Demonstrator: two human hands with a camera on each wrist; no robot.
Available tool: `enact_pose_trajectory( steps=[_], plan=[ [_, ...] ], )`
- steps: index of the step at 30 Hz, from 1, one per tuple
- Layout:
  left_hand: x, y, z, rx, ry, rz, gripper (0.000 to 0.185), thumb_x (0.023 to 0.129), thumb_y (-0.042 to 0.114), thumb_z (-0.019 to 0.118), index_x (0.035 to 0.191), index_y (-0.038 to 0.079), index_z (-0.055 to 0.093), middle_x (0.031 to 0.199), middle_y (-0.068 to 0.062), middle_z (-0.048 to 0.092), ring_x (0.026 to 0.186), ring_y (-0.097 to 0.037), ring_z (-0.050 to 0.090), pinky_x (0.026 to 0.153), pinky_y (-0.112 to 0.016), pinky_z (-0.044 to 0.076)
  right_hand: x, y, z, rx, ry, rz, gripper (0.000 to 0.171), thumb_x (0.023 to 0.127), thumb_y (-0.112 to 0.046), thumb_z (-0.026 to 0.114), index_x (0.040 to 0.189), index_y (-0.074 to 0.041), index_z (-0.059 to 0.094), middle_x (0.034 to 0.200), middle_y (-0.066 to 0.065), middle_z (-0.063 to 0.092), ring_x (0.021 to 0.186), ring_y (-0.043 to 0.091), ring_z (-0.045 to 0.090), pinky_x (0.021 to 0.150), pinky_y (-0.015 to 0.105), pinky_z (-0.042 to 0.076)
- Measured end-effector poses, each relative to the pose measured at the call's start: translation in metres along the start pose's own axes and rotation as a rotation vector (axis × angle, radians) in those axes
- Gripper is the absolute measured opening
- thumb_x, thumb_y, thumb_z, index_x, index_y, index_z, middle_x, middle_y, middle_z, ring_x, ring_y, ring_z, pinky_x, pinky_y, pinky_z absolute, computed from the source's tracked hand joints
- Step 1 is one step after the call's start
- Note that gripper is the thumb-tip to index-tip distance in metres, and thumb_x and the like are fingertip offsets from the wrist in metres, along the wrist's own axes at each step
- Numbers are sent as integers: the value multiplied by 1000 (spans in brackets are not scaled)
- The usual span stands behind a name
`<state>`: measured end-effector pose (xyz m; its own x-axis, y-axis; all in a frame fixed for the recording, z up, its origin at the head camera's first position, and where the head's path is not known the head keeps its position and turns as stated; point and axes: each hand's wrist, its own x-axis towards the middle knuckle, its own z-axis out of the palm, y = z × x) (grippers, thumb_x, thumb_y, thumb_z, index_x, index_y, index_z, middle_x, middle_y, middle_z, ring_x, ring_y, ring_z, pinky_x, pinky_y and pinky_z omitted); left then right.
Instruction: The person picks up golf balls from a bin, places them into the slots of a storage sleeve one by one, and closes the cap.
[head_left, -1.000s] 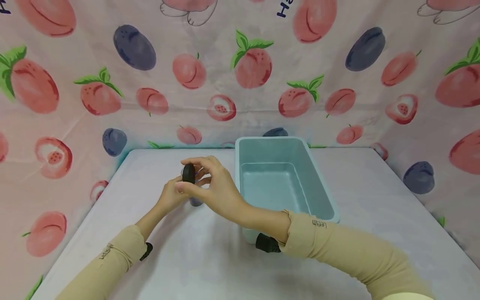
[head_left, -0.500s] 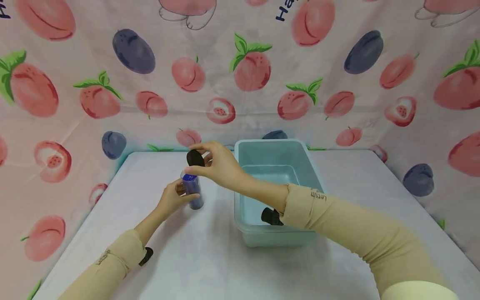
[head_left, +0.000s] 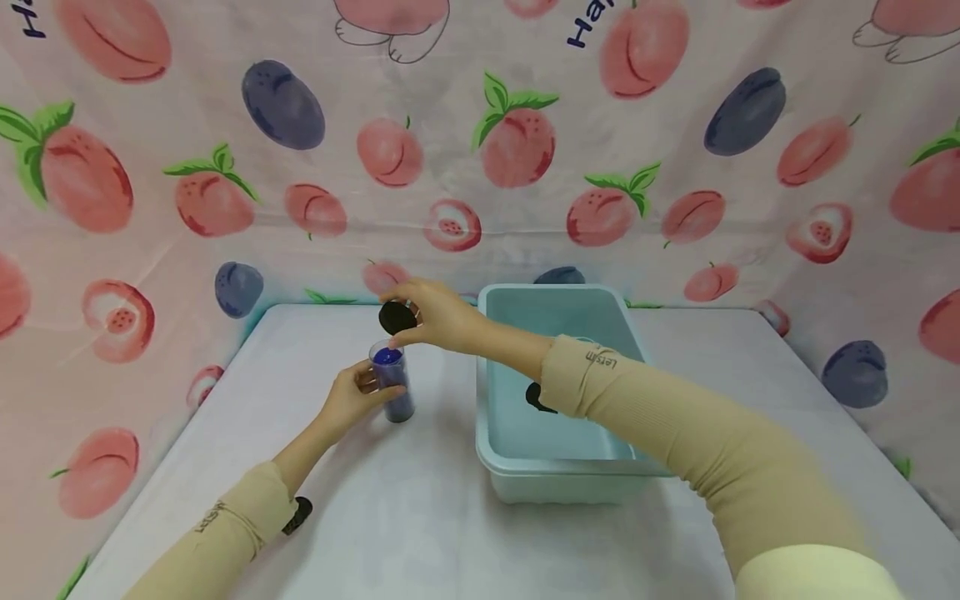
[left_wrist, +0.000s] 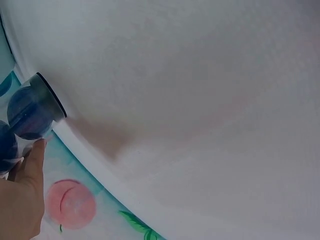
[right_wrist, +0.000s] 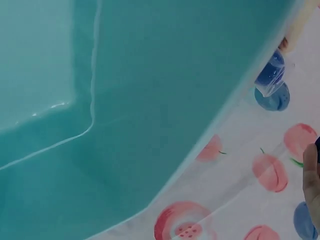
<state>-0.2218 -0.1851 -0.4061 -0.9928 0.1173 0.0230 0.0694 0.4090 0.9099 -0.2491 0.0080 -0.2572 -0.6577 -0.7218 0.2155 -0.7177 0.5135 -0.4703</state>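
A clear tube [head_left: 399, 407] with blue balls inside stands upright on the table, its top uncovered. My left hand [head_left: 351, 402] grips it from the left, thumb across the front. In the left wrist view, the tube [left_wrist: 30, 112] shows two blue balls and a dark rim at its base, with my left hand [left_wrist: 22, 200] against it. Just above the opening, my right hand [head_left: 442, 318] pinches a round black lid [head_left: 397, 318], tilted on edge. The right wrist view catches only the fingers of my right hand [right_wrist: 312, 187] at its edge, plus part of the tube [right_wrist: 270, 72].
A pale blue-green bin [head_left: 562, 487] stands right of the tube, with my right forearm crossing over it. The white table [head_left: 442, 533] ends at a fruit-print cloth [head_left: 525, 225] behind. Black wrist devices sit under both sleeves.
The black lid has come up off the tube in my right hand, exposing the blue ball at the top. My left hand keeps its grip on the tube.
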Motion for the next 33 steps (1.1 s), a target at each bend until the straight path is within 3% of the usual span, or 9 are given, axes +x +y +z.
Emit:
enact_pose_trajectory(
  steps=[8,15,33],
  plan=[
    [1,0,-1,25,-11,3,57,86,20,70,133,-3,47,126,-26,57,117,-39,56,99,-46,46,25,1,5,-84,-149,-32,56,78,-23,77,128,-7,56,121,7,61,105,19,59,86,23,51],
    [1,-3,-2,25,-17,-4,55,86,21,70,131,-2,49,124,-25,59,116,-36,58,98,-44,47,40,0,16,-184,-312,-65,58,80,-21,75,131,-5,52,132,8,56,122,19,52,102,27,43],
    [0,-2,-3,26,-23,24,57,84,21,71,132,0,49,126,-24,58,118,-36,56,98,-43,48,52,3,35,-375,-471,-55,47,79,-21,77,120,-6,59,120,5,62,113,18,56,97,27,46]
  ],
)
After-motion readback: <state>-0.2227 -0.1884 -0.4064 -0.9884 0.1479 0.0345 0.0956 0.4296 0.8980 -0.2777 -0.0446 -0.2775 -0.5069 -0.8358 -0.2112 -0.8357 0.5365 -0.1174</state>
